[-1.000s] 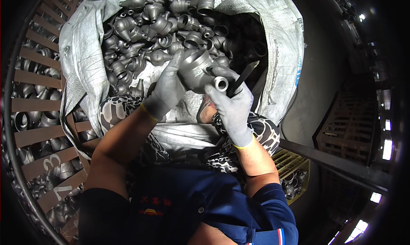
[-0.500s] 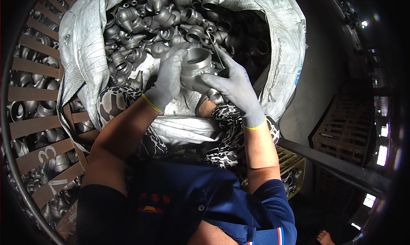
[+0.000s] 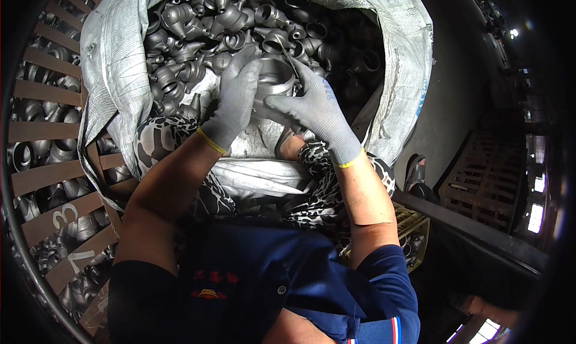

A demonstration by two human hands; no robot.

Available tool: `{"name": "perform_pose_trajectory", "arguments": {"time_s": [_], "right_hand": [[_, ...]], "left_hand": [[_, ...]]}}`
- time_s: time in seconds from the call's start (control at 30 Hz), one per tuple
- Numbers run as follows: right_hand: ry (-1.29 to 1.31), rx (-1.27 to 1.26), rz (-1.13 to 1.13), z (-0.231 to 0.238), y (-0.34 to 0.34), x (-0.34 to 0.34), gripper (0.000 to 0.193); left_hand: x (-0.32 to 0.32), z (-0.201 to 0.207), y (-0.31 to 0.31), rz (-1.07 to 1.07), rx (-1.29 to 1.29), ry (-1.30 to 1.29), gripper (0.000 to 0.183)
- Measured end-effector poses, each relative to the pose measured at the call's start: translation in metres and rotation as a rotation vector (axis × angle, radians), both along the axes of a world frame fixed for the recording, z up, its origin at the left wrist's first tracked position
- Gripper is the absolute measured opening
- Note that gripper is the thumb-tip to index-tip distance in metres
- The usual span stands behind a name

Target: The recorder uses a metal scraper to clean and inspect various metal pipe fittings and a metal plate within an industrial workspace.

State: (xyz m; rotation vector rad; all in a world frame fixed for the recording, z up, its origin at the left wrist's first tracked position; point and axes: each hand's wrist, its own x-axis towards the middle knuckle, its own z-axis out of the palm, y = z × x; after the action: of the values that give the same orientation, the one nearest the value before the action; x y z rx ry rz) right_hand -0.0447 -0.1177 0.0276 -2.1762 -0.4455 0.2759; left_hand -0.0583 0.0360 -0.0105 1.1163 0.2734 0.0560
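Note:
Both my hands wear light grey knit gloves with yellow cuffs. Between them, over the opening of a white woven sack (image 3: 403,74), is a grey cast metal pipe fitting (image 3: 276,73) with a wide round mouth facing up. My left hand (image 3: 238,95) is closed round its left side. My right hand (image 3: 312,107) grips its right side, thumb across the front. A thin metal rod (image 3: 285,51) sticks up from the right hand's fingers past the rim; its lower end is hidden. The fitting's lower part is mostly covered by the hands.
Many similar grey fittings (image 3: 231,20) fill the sack. At the left, a brown slatted metal crate (image 3: 45,132) holds more. A yellowish crate (image 3: 425,239) stands at the right below a dark metal bar (image 3: 474,227). Another person's foot (image 3: 415,170) and arm (image 3: 492,311) show at the right.
My right hand has moved left and slightly up, and the rod with it. The fitting has turned in my hands. Another person's foot and more of a bare limb have come into view at the right.

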Motion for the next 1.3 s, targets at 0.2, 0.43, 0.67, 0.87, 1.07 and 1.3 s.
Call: {"name": "perform_pose_trajectory", "arguments": {"time_s": [0.2,0.43,0.67,0.87,1.07,1.3], "right_hand": [[0.153,0.265,-0.028,-0.004,-0.006,0.002,0.078],[0.344,0.459,-0.059,0.001,-0.01,0.001,0.067],[0.344,0.505,-0.047,-0.01,-0.019,0.007,0.06],[0.508,0.701,-0.274,-0.015,-0.024,0.008,0.024],[0.126,0.431,-0.273,0.014,-0.024,-0.022,0.032],[-0.068,0.266,-0.297,-0.003,-0.017,-0.04,0.05]], "left_hand": [[0.004,-0.005,0.001,-0.028,0.007,0.016,0.045],[0.005,-0.005,0.003,-0.071,-0.009,0.015,0.043],[0.0,0.011,-0.003,-0.069,0.046,0.057,0.038],[0.005,0.0,0.005,-0.076,-0.121,0.051,0.039],[0.007,0.002,0.005,0.09,-0.124,0.167,0.034],[0.006,-0.015,0.009,-0.018,-0.191,0.103,0.033]]}}
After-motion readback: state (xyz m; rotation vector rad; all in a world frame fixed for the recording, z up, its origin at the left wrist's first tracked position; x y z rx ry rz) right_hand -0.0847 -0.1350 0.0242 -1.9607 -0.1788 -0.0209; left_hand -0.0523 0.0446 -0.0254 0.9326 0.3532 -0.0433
